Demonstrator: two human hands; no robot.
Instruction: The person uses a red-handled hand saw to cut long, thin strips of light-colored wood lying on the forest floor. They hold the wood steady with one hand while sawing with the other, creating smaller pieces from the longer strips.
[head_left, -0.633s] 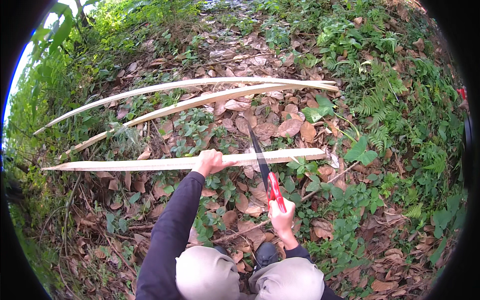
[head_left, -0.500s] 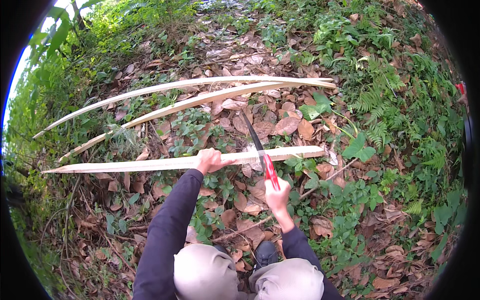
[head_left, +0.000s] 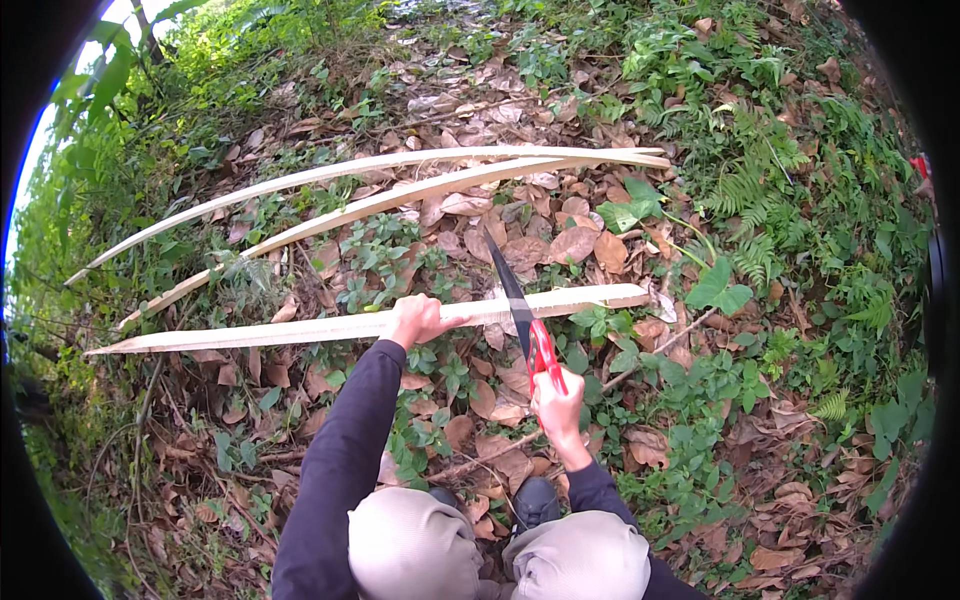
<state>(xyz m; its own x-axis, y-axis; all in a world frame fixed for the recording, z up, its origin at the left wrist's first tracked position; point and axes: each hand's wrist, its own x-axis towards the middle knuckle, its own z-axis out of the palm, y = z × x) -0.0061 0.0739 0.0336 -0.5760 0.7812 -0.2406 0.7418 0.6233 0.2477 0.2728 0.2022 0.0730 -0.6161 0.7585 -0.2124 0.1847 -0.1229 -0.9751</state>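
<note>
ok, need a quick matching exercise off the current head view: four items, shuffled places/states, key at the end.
Column 1
1. left hand
2. right hand
3. saw blade
4. two far strips

Column 2
A. dark, lying across the near strip
B. close together toward the right, spread apart toward the left
C. on the pale wood, left of the blade
D. wrapped around the red handle

Pairs: 1-C, 2-D, 3-A, 4-B

Ground [head_left: 235,470] basically carpeted: brown dead leaves [head_left: 573,244] all over, thin stick [head_left: 672,341], long pale wood strip [head_left: 400,160] plus second strip [head_left: 400,194], right ends overlapping.
</note>
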